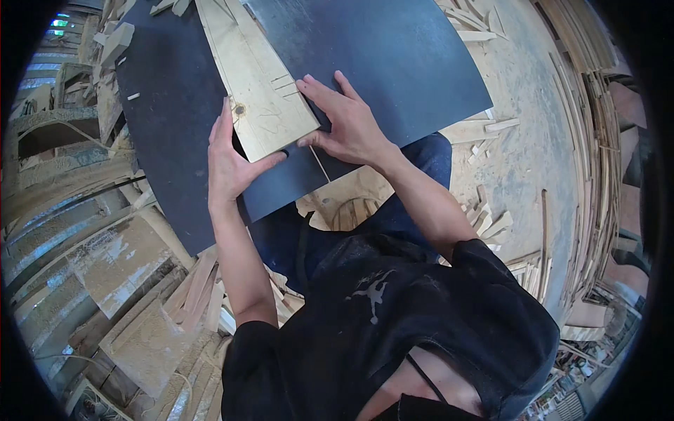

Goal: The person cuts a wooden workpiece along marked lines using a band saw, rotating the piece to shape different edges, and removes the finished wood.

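Note:
A pale wooden board (263, 91) with a dark knot, pencil lines and scribbled marks lies on a dark flat table surface, its near end towards my body. My left hand (235, 165) grips its left edge and near end, fingers along the side and thumb at the near left corner. On the right side, my right hand (347, 126) holds the board's edge, with fingers stretched near the pencil lines and the thumb by the near right corner. The fingertips against the left edge are partly hidden.
The dark table (421, 77) has a narrow slot (321, 165) running to its near edge. Wood offcuts (116, 43) lie at its upper left. Stacked boards (144, 344) stand at lower left, long strips (593, 140) along the right, and scraps (488, 221) on the floor.

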The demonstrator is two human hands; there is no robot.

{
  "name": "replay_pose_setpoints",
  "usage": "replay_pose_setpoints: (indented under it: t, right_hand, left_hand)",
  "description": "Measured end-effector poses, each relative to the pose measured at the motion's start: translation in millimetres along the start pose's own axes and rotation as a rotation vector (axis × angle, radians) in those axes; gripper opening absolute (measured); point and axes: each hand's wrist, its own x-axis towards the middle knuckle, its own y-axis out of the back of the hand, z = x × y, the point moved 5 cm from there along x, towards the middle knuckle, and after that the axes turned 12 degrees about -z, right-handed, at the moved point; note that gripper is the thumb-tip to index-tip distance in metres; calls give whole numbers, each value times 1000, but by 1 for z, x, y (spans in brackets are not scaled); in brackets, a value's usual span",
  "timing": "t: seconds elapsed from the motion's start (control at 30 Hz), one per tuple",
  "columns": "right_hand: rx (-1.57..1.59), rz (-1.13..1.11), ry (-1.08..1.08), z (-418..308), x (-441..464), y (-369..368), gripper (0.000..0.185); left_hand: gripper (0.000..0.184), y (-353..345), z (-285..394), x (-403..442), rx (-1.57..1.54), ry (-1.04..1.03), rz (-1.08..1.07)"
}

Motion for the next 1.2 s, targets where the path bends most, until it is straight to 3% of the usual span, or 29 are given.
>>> replay_pose_setpoints:
  t: [1.2]
  right_hand:
    - [3, 162, -105, 5, 25, 1, 78]
  left_hand:
    - [123, 13, -15, 31, -43, -96, 36]
